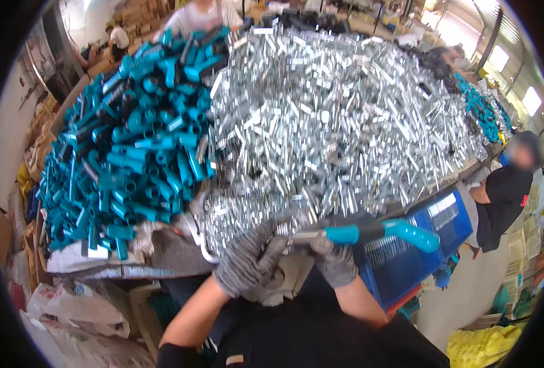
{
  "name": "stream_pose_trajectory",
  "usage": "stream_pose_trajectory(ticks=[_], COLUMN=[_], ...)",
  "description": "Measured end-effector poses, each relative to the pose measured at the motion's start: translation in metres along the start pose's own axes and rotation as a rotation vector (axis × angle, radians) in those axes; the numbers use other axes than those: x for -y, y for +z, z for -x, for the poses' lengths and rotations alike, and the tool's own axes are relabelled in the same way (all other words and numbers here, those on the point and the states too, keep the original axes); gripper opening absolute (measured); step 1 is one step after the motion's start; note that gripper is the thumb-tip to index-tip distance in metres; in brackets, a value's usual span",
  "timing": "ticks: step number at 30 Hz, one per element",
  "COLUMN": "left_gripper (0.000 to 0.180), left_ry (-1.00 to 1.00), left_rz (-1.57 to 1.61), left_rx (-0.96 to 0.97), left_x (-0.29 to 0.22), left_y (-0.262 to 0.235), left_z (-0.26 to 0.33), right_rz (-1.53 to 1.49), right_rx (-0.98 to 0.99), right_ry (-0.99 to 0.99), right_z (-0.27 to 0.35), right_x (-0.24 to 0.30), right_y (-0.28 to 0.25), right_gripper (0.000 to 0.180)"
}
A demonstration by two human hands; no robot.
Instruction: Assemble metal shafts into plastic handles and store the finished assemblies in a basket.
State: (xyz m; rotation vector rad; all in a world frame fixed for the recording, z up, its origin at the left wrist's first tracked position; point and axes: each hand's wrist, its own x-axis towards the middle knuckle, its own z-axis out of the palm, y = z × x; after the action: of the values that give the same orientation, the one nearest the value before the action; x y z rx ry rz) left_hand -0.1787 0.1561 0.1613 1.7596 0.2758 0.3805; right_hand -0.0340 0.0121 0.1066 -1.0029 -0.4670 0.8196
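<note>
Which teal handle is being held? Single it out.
The teal-and-black handle in the right hand, a metal piece at its end; the teal handles heaped at left lie untouched.

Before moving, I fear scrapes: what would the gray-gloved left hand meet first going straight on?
Past the adjacent teal-handled metal tool, the left hand would likely meet the heap of shiny silver metal pieces; depth is unclear.

Room above hands (pixel 244 264) — metal heap (pixel 339 122) blocks ahead, teal pile (pixel 128 159) front-left.
</note>
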Motion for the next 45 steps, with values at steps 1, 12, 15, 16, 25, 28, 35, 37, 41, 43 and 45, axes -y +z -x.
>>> stream_pose_trajectory(ticks=[1, 12, 15, 16, 25, 28, 35, 37, 41, 43, 45], left_gripper=[0.054, 0.049, 0.065, 0.065, 0.046, 0.05, 0.044, 0.033, 0.025, 0.027, 0.032], left_ry=[0.184, 0.381, -0.077, -0.082, -0.221, -0.206, -0.329, -0.313, -0.112, -0.304, -0.453], left_rz=[-0.195, -0.252, 0.005, 0.006, -0.227, -0.133, -0.641, -0.698, -0.495, -0.691, -0.817], left_rx=[-0.034, -0.263, 0.034, 0.031, 0.157, 0.388, 0.473, 0.319, 0.256, 0.273, 0.316], left_x=[-0.008, -0.02, -0.021, -0.022, -0.02, -0.017, 0.027, 0.045, 0.117, 0.155, 0.184], left_y=[0.001, 0.004, 0.0, 0.001, 0.007, 0.016, 0.061, 0.07, 0.064, 0.046, 0.04], left_z=[-0.003, -0.021, -0.016, -0.014, -0.011, -0.009, 0.004, 0.009, 0.046, 0.064, 0.065], right_rz=[-0.085, -0.06, -0.055, -0.055, 0.043, 0.161, 0.427, 0.641, 0.584, 0.113, 0.171], right_rx=[0.021, -0.092, -0.075, -0.075, -0.069, 0.056, 0.053, 0.083, 0.289, 0.1, 0.097], right_ry=[0.022, -0.053, -0.093, -0.087, -0.065, 0.118, -0.206, -0.221, 0.095, 0.526, 0.746], right_z=[0.003, -0.001, 0.0, 0.001, 0.007, 0.004, 0.019, 0.022, 0.039, 0.05, 0.056], right_x=[0.009, 0.016, 0.011, 0.016, 0.022, 0.024, 0.004, 0.007, 0.013, 0.037, 0.043], right_y=[0.006, 0.009, 0.003, 0.008, 0.006, -0.01, 0.001, 0.007, -0.045, -0.076, -0.096], right_gripper=[0.044, 0.037, 0.033, 0.033, 0.026, 0.022, 0.025, 0.026, 0.044, 0.065, 0.069])
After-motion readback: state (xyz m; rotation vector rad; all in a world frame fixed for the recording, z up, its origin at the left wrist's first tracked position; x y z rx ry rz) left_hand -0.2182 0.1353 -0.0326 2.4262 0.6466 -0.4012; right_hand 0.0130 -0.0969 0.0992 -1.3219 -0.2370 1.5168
